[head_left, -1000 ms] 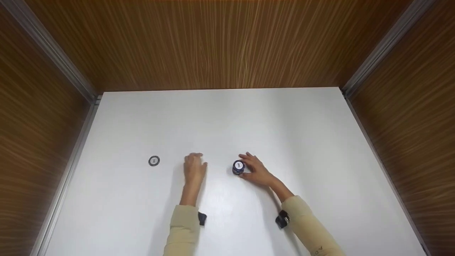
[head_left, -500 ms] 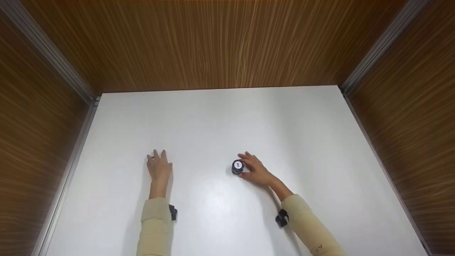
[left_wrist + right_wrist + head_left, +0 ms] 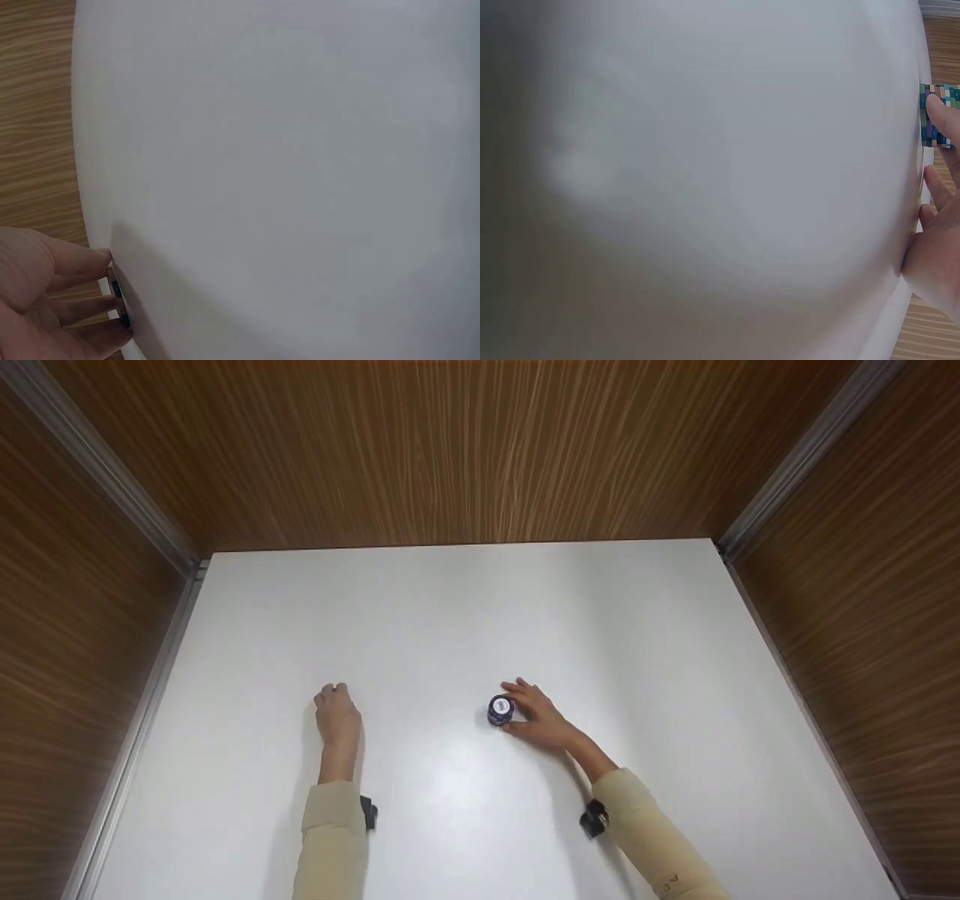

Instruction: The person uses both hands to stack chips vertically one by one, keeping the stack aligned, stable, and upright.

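Note:
My left hand (image 3: 339, 721) is low over the left part of the white table, its fingers bent. In the left wrist view, the thumb and fingertips pinch a thin dark-edged poker chip (image 3: 118, 292), seen edge-on close to the tabletop; the head view hides this chip under the hand. Right of the middle stands an upright stack of poker chips (image 3: 500, 710), dark with a white round label on top. Thumb and fingers of my right hand (image 3: 546, 724) curve around the stack from the right. Its multicoloured chip edges show beside the thumb in the right wrist view.
The white table (image 3: 435, 615) is bordered by a wood-grain panel (image 3: 450, 457) at the back and similar panels at both sides. Metal rails (image 3: 810, 461) run along the corners. A black wrist camera (image 3: 595, 819) sits at the right sleeve.
My left hand has moved left to where the lone chip lay, and its spread fingers have drawn together on that chip. The right hand stays at the stack.

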### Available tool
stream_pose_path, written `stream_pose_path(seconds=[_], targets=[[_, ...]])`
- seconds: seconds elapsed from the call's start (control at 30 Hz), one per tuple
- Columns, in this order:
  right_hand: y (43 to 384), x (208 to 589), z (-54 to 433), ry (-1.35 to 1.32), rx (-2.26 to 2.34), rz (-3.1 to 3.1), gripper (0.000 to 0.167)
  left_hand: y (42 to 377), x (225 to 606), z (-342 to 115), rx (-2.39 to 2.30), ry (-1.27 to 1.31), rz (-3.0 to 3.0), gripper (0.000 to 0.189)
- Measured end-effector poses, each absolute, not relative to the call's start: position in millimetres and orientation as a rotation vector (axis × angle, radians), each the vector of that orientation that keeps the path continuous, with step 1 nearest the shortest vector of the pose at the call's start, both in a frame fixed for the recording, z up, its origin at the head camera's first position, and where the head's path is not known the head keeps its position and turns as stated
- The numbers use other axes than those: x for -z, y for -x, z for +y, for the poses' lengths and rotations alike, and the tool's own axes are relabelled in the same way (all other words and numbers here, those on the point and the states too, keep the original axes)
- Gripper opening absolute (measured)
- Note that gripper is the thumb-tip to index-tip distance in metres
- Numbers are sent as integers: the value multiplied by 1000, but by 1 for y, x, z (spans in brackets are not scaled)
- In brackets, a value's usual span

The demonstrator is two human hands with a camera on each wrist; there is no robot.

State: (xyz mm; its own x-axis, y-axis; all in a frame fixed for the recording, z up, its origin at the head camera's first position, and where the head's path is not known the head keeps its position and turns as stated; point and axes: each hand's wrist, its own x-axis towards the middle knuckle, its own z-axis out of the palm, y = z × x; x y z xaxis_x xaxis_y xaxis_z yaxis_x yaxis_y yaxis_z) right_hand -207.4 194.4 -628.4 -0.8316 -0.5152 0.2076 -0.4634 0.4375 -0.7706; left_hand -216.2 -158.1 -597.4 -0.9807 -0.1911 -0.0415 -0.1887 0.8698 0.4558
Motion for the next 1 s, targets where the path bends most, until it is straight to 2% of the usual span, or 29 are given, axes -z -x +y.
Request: stream_pose_path(seconds=[0.3, 0.63, 1.0], targets=[[206, 626, 198, 860, 1374, 2598, 53, 212, 598, -154, 772, -327, -2936, 18], [205, 628, 199, 866, 1338, 2598, 48, 205, 591, -149, 989, -357, -2957, 24], [205, 628, 198, 891, 1352, 2611, 47, 197, 580, -138, 1100, -342, -2948, 15]])
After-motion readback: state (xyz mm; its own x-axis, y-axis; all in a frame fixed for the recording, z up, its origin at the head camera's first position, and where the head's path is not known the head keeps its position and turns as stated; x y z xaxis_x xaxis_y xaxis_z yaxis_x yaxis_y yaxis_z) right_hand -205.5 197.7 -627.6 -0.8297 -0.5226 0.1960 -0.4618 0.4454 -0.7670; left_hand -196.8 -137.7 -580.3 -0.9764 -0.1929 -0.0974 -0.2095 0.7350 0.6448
